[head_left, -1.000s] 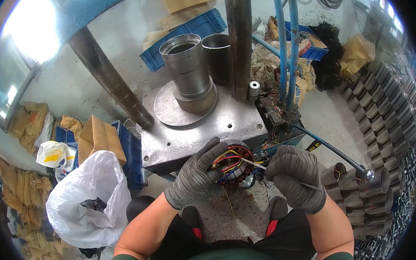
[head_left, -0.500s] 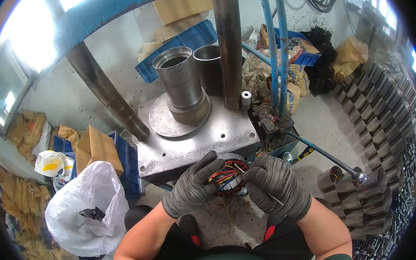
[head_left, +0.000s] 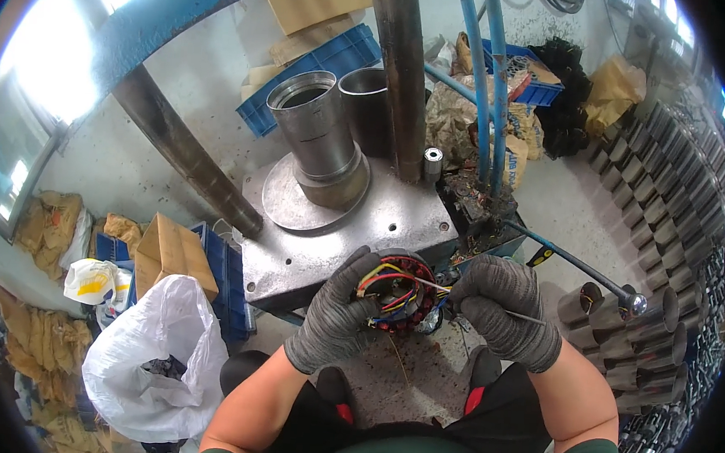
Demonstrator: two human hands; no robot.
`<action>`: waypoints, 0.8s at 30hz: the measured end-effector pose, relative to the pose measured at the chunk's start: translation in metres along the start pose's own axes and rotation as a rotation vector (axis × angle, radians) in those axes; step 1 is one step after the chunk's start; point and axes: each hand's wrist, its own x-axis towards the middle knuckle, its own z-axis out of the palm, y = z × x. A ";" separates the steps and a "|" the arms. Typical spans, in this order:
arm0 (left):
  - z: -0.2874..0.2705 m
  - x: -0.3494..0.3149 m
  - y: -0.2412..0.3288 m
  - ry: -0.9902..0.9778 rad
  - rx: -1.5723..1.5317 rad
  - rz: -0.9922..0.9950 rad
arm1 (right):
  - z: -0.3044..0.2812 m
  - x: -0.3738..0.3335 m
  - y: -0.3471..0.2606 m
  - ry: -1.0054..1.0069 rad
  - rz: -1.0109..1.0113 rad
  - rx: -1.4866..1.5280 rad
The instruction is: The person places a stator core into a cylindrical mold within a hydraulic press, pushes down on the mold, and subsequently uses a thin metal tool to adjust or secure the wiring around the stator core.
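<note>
My left hand (head_left: 336, 312), in a grey knit glove, grips the left side of a motor stator (head_left: 426, 308). The stator is a ring with dark red windings. Red, yellow, blue and white lead wires (head_left: 393, 269) bunch across its upper left, by my left thumb. My gloved right hand (head_left: 508, 312) is closed at the stator's right side around a thin pale rod (head_left: 527, 319). One end of the rod sticks out past the palm; toward the stator, its line meets the wires. Whether it touches them I cannot tell.
Just ahead is a steel press table (head_left: 349, 246) bearing a metal cylinder (head_left: 312, 132). A long blue-handled bar (head_left: 580, 271) juts out at right, above stacked metal sleeves (head_left: 622, 330). A white sack (head_left: 154, 371) and a cardboard box (head_left: 174, 256) stand left.
The stator has tipped so that its open middle and red windings show more. My right hand has moved slightly right and turned, still holding the rod.
</note>
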 end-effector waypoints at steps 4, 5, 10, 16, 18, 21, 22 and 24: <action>0.019 0.005 0.036 0.180 -0.697 -0.230 | 0.003 0.000 -0.004 0.064 0.003 0.047; 0.021 0.007 0.036 0.174 -0.759 -0.237 | 0.004 -0.002 -0.003 0.058 0.007 0.049; 0.000 0.002 0.014 0.045 -0.652 -0.134 | 0.010 -0.006 0.002 0.320 0.119 0.204; -0.013 0.002 0.007 0.245 -0.932 -0.332 | 0.013 -0.008 0.007 0.303 0.241 0.266; -0.017 0.001 0.003 0.231 -0.969 -0.326 | 0.017 -0.005 0.002 0.170 0.179 0.195; -0.017 0.000 0.007 0.274 -1.016 -0.334 | 0.027 -0.004 -0.002 0.149 0.191 0.181; -0.018 0.000 0.006 0.278 -1.022 -0.335 | 0.027 -0.003 0.000 0.114 0.181 0.178; -0.018 0.001 0.009 0.275 -1.029 -0.330 | 0.032 -0.003 0.004 0.127 0.175 0.192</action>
